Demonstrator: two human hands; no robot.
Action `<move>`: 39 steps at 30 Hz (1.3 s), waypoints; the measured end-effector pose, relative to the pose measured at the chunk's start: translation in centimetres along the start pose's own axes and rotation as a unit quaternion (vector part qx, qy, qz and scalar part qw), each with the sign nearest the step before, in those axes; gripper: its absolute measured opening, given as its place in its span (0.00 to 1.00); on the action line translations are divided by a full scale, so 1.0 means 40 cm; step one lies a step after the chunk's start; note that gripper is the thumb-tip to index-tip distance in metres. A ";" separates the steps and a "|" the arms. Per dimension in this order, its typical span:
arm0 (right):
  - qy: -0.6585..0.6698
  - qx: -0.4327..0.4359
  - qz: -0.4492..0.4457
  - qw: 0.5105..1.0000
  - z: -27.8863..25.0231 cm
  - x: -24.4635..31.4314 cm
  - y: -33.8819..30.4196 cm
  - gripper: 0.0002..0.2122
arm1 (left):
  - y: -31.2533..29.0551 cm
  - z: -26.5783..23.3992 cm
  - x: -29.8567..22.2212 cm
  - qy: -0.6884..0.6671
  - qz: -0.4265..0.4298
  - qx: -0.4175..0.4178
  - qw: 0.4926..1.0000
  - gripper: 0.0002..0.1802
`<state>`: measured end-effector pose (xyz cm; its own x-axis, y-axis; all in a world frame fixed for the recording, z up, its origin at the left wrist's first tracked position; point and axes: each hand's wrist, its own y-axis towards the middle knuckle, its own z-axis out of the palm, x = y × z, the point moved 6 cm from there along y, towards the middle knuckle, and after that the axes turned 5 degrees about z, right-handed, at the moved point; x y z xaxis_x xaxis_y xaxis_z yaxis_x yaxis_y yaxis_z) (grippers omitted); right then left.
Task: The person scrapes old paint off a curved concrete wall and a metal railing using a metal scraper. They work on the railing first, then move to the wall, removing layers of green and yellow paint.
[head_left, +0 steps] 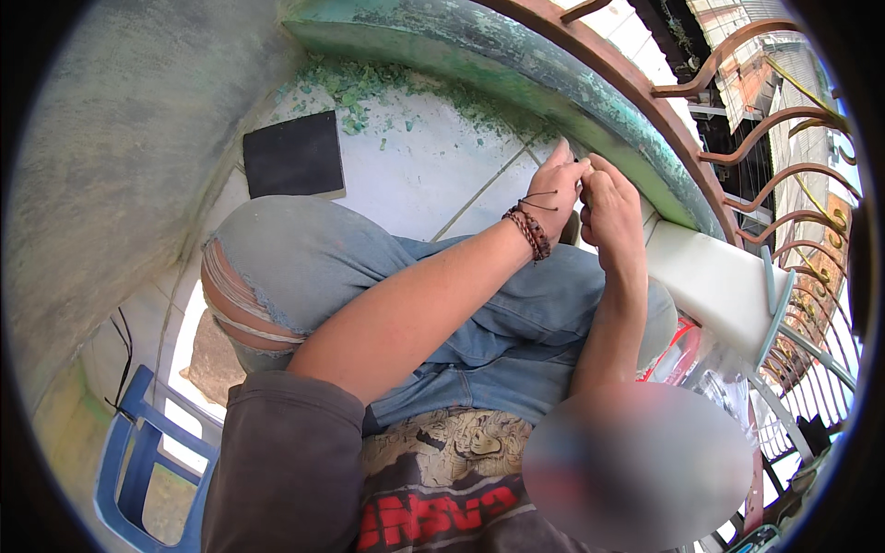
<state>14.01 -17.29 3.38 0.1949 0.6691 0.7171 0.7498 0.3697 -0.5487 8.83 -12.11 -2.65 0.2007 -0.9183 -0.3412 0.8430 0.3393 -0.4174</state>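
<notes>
My left hand (556,192), with braided bracelets at its wrist, reaches beyond my bent knees close to the low green wall (636,138). Its fingers are pinched together and meet those of my right hand (612,210). My right hand is closed too, its fingers curled towards the left fingertips. Between the fingertips a tiny dark spot shows, but what they hold, if anything, is too small to make out. Green paint flakes (355,88) lie scattered on the white floor tiles (396,170) along the foot of the wall, whose paint is peeling.
A black flat block (293,155) lies on the tiles left of my hands. Brown metal railings (636,78) top the wall. A white surface (714,281) stands at the right, near clear and red plastic packaging (678,355). A blue plastic chair (138,461) is at lower left.
</notes>
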 end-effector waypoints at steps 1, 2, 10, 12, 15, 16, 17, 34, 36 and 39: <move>-0.064 -0.021 -0.042 0.997 0.003 -0.041 0.027 0.12 | -0.001 -0.018 0.010 -0.005 -0.012 -0.014 1.000 0.43; -0.090 -0.036 -0.078 0.992 0.016 -0.038 0.038 0.12 | -0.001 -0.027 -0.007 -0.006 -0.017 -0.029 0.999 0.43; -0.079 0.022 -0.029 0.996 -0.006 -0.039 0.053 0.14 | 0.009 -0.028 -0.013 0.004 -0.003 -0.022 1.000 0.47; -0.042 0.086 0.042 0.994 -0.015 0.023 0.002 0.15 | -0.017 -0.010 -0.058 0.045 0.017 -0.045 0.998 0.49; -0.143 0.111 0.020 0.983 -0.035 0.073 -0.065 0.24 | -0.030 -0.013 -0.087 0.077 0.033 -0.097 0.992 0.48; -0.183 0.119 0.009 0.976 -0.035 0.084 -0.078 0.27 | -0.033 -0.015 -0.096 0.096 0.037 -0.127 0.987 0.44; -0.176 0.142 -0.029 0.974 -0.034 0.084 -0.081 0.27 | -0.021 -0.036 -0.096 0.114 0.041 -0.119 0.985 0.26; 0.120 -0.030 -0.122 0.985 -0.404 0.076 -0.122 0.22 | -0.164 -0.015 -0.102 0.449 -0.141 -0.056 0.880 0.19; 0.224 -0.169 -0.136 0.950 -0.508 0.019 -0.091 0.21 | -0.144 0.005 -0.086 0.466 -0.136 -0.051 0.873 0.21; 0.258 -0.200 -0.097 0.940 -0.540 -0.034 -0.059 0.22 | -0.072 0.045 -0.070 0.463 -0.122 -0.050 0.876 0.18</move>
<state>25.65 -32.99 12.98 0.2326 0.1746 0.9568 0.9608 0.1110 -0.2539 6.74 -10.91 1.03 -0.5102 -0.4221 -0.7493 0.7468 0.2147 -0.6294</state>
